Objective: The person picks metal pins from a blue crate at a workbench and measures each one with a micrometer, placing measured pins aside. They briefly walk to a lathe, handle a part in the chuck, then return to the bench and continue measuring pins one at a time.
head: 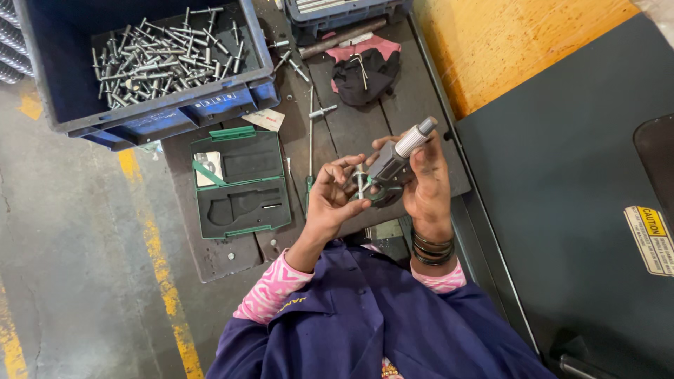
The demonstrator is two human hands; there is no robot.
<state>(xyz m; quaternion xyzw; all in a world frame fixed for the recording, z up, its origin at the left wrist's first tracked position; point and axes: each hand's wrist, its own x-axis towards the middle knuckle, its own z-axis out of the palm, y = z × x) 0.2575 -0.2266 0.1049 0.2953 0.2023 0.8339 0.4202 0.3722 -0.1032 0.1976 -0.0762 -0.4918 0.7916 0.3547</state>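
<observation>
So the micrometer [393,165] is grey with a ribbed silver thimble pointing up-right, green frame at the bottom, held over the dark wooden bench [421,105]. Right hand [426,184] is wrapped around its body; left hand [330,200] pinches 1 small metal pin [360,181] in the frame. Open green case [240,184] sits left, blue crate [154,70] of pins behind, black-and-pink glove [364,70] further back.
</observation>
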